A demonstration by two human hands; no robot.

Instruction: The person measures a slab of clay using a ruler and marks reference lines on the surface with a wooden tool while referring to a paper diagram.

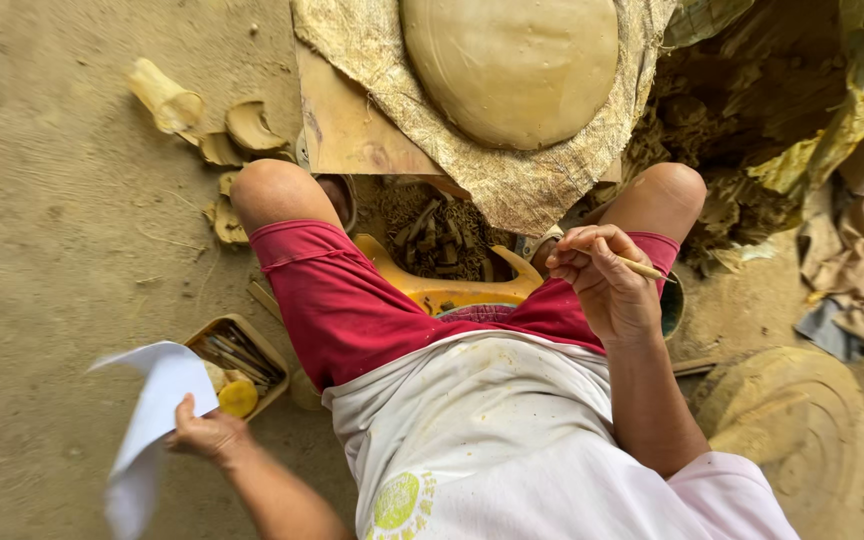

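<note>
Gripping a thin wooden stick [642, 267], the right hand [607, 290] is closing its fingers around it and resting over the right thigh, the stick's tip pointing out to the right, past the knee. In this same head view, the left hand [204, 432] is closing on a white sheet of paper [152, 420], pinching it at one edge and holding it out low on the left, above the dirt floor [42, 250]; the paper is curling and hanging down from the grip.

Just beside the left hand, a small tray [270, 352] of slim tools is sitting on the floor, with a yellow round piece [238, 398] lying in its near end. The person is sitting in red shorts [342, 300] and a white shirt [492, 430], knees spread. Between the knees a yellow seat edge [442, 290] is showing, with dark clay scraps [437, 235] lying beyond it.

Ahead of the knees, a large smooth clay dome [512, 65] is resting on a coarse cloth [532, 185] that is draping over a wooden board [347, 125]. Left of the board, broken clay pieces [242, 130] and a pale clay cup [164, 97] on its side are lying on the floor. At lower right a round clay-coated disc [792, 420] is lying flat, near crumpled wrappings [852, 230].
</note>
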